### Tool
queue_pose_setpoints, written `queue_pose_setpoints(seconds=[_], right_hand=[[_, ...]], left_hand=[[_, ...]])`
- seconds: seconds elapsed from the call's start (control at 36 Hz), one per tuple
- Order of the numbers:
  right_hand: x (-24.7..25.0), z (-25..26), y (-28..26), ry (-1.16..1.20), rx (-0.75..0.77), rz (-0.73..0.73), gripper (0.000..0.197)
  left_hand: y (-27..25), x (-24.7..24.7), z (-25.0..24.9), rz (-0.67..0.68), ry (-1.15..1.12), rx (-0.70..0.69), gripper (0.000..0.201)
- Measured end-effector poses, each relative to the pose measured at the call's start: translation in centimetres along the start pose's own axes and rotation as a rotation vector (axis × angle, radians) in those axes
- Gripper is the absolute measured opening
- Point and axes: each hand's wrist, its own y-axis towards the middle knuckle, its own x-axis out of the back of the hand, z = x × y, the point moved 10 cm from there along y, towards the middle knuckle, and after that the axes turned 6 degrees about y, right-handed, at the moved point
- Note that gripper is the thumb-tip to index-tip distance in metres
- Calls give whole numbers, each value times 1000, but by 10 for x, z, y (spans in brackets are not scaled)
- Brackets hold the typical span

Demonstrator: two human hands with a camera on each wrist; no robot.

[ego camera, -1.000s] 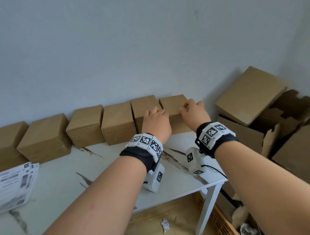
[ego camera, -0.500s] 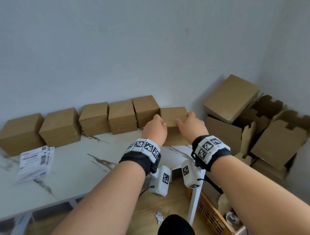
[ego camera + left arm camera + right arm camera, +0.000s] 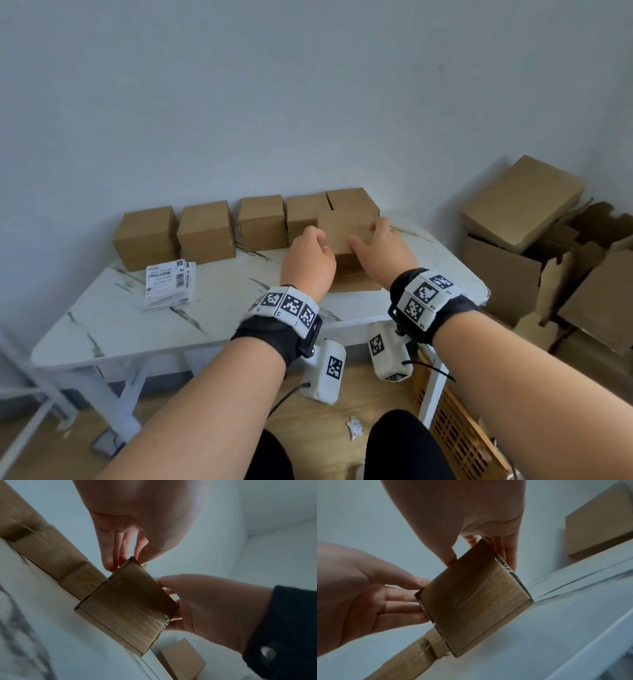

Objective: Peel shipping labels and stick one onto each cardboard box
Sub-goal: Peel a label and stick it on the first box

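While our left hand (image 3: pixel 307 262) and right hand (image 3: pixel 384 253) clasp the small brown cardboard box (image 3: pixel 346 236) between them, fingers (image 3: pixel 402 596) lightly spread and curled on its opposite sides, it sits on the white marbled table (image 3: pixel 205 318), just ahead of the box row (image 3: pixel 205 229) beyond our fingertips.

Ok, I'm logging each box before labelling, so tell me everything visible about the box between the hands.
The box is small, plain brown cardboard, closed, with clear tape along a seam and no label showing. It sits in front of the row of boxes, seemingly tilted on the white marbled table. The left hand and right hand grip its opposite sides.
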Motion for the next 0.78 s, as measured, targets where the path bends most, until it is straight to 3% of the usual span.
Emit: queue_pose_setpoints(seconds=[0.22, 0.42, 0.56, 0.67, 0.78], right_hand=[[-63, 35, -10, -49, 58, 143, 50], [-79, 42, -6, -124, 55, 163, 51], [-74, 77, -6, -116, 216, 72, 45], [-86, 117, -15, -67, 363, 70, 36], [-116, 149, -26, -36, 419, 112, 29]], left_hand=[[-6, 29, 62, 10, 62, 84, 28], [-4, 31, 89, 102, 7, 112, 30], [1, 51, 105, 83, 11, 114, 33], [1, 74, 129, 73, 37, 160, 41], [-5, 100, 169, 42, 61, 257, 46]])
